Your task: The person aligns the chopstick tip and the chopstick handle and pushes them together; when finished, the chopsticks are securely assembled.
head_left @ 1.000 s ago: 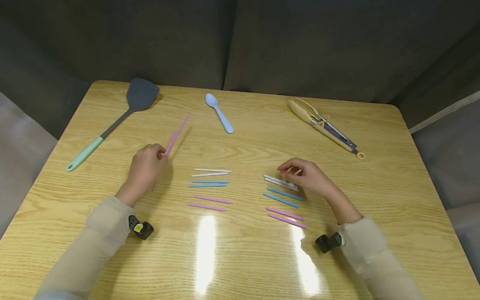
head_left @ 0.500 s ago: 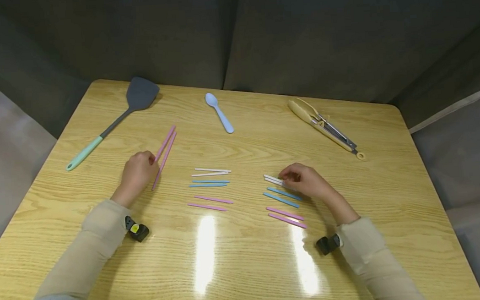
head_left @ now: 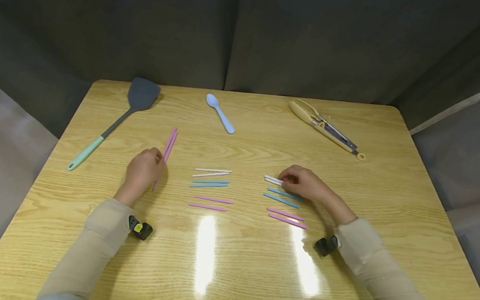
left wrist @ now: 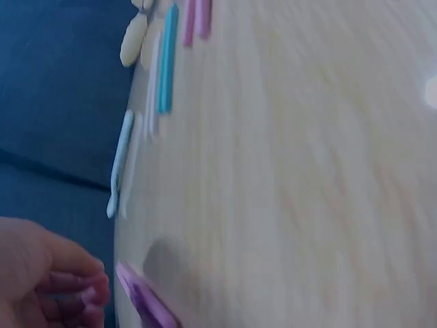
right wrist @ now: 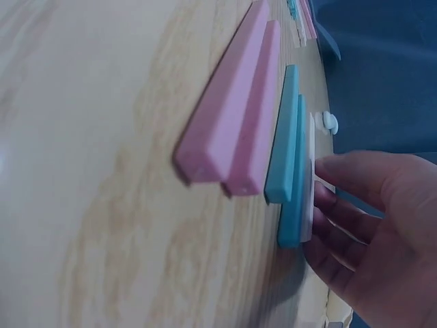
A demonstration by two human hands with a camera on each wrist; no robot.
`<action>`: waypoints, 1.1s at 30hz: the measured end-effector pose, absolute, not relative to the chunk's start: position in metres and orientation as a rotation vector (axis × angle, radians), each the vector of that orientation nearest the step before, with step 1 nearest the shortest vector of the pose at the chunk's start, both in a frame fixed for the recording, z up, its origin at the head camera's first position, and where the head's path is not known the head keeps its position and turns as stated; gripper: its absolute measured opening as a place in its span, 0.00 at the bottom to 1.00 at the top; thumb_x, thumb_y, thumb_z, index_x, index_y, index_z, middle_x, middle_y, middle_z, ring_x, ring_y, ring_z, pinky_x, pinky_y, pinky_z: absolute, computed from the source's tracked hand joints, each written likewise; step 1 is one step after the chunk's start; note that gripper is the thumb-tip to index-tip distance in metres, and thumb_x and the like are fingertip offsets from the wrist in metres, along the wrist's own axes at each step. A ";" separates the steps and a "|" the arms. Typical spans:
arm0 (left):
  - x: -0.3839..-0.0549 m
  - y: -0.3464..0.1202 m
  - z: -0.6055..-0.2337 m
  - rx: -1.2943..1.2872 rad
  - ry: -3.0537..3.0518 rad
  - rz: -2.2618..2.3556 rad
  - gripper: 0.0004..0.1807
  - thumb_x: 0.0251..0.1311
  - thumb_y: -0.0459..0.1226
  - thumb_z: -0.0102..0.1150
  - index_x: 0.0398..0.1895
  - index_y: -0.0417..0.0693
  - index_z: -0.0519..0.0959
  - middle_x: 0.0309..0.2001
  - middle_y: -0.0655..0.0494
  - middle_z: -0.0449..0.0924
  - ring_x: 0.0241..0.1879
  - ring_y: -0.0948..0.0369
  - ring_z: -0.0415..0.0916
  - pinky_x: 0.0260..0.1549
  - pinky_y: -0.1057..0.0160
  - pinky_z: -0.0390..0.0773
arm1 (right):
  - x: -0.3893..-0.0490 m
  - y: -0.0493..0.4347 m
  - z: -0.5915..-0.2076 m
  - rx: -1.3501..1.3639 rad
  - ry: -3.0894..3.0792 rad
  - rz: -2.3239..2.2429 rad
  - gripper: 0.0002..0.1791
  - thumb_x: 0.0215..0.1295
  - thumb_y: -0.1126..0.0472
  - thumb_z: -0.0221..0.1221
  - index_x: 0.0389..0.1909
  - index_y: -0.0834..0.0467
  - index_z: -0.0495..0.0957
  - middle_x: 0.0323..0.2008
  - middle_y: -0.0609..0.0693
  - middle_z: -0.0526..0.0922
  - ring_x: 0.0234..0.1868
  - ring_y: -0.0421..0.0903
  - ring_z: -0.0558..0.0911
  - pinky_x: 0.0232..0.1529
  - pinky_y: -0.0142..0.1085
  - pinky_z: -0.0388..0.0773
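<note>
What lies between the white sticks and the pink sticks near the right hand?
Two blue sticks lie between them, as the head view shows.

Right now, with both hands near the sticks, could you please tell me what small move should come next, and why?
I would probably nudge the pink sticks beside the left hand until their far ends line up, since those ends look slightly offset; the white sticks at the right hand look about level at their visible ends, so they seem to need less.
</note>
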State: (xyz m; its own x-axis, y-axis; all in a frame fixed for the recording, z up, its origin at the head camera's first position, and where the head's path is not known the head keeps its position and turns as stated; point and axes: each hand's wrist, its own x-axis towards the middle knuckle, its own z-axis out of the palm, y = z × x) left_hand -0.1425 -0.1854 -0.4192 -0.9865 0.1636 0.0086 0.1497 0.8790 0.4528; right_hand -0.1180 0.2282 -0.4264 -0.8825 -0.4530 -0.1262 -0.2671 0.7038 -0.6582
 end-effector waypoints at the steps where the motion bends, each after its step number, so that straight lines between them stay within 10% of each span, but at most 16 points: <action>1: -0.144 -0.181 -0.418 0.279 3.007 0.733 0.11 0.59 0.33 0.50 0.38 0.31 0.74 0.29 0.42 0.75 0.21 0.56 0.70 0.18 0.62 0.71 | -0.118 0.229 -0.427 -0.572 2.639 -0.954 0.09 0.60 0.66 0.55 0.41 0.62 0.77 0.33 0.51 0.76 0.33 0.44 0.72 0.32 0.35 0.70; 10: -0.154 -0.132 -0.418 0.678 2.793 0.786 0.08 0.60 0.36 0.53 0.37 0.42 0.80 0.35 0.52 0.78 0.37 0.57 0.73 0.38 0.58 0.73 | -0.121 0.228 -0.430 -0.555 2.671 -0.926 0.08 0.59 0.68 0.55 0.40 0.62 0.78 0.35 0.52 0.76 0.34 0.45 0.73 0.34 0.36 0.71; 33: -0.162 -0.085 -0.428 1.059 2.788 0.512 0.03 0.54 0.32 0.58 0.31 0.42 0.79 0.31 0.52 0.75 0.34 0.58 0.73 0.33 0.64 0.75 | -0.126 0.225 -0.432 -0.677 2.845 -0.691 0.06 0.57 0.65 0.58 0.35 0.60 0.78 0.31 0.49 0.75 0.30 0.43 0.72 0.32 0.36 0.71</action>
State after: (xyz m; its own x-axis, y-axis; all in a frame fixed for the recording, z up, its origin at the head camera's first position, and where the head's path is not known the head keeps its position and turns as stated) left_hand -0.1624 -0.0849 -0.4276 -0.7492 0.6622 0.0119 0.6232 0.6988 0.3512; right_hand -0.1260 0.2248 -0.4316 -0.8896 -0.4560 -0.0261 -0.3931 0.7936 -0.4644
